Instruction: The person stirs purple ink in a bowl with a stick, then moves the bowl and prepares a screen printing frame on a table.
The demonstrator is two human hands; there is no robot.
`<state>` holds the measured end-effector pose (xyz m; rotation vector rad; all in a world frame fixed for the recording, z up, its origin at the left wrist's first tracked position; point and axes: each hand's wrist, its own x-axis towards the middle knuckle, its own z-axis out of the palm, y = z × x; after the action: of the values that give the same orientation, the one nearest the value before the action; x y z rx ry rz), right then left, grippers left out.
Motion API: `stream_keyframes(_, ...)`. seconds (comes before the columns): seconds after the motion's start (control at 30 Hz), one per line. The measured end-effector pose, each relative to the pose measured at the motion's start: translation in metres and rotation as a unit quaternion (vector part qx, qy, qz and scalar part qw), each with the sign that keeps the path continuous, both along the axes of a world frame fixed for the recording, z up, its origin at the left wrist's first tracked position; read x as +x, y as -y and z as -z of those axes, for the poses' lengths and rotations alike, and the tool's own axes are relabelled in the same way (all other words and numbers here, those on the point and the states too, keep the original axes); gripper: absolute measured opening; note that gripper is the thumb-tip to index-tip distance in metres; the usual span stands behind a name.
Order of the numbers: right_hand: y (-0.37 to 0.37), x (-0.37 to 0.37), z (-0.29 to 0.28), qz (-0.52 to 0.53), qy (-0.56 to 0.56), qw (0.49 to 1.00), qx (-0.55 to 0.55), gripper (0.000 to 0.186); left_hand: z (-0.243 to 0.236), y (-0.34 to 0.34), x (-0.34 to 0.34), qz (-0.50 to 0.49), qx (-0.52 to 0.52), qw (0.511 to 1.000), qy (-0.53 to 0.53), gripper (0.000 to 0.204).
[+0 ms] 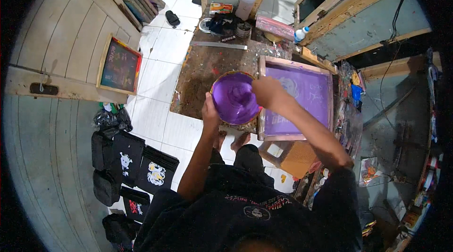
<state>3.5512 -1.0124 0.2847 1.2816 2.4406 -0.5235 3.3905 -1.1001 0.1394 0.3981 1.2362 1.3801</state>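
A round bowl point(234, 98) of glossy purple ink or paint sits at the front of the stained worktable, swirl marks in its surface. My left hand point(210, 109) grips the bowl's left side, fingers against the wall. Over the right rim, my right hand point(270, 92) is closed in a fist; whatever it holds is hidden by the hand and the purple. Just right of the bowl lies a wooden-framed printing screen point(306, 86) with purple mesh and pale designs, partly covered by my right forearm.
A metal ruler point(219, 45) lies across the worktable point(193, 75). Behind it stand a clear bottle point(245, 5) and dark cloth point(224, 24). Another small screen point(119, 66) leans on the door at left. Stacks of printed black fabric point(158, 169) lie on the floor.
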Motion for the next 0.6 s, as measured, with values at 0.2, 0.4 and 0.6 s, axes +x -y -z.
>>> stream_keyframes(0.2,-0.001,0.002,0.009,-0.065,-0.012,0.998,-0.017,0.013,0.001,-0.004,-0.001,0.001,-0.003,1.000,-0.020,0.060)
stream_keyframes(0.4,0.002,-0.005,0.010,-0.118,-0.037,0.992,0.019,0.013,0.012,-0.004,0.004,0.006,-0.001,1.000,-0.017,0.063)
stream_keyframes(0.6,-0.004,-0.008,-0.004,-0.074,-0.037,0.996,0.031,0.016,0.030,-0.002,0.000,-0.017,-0.001,0.999,-0.030,0.061)
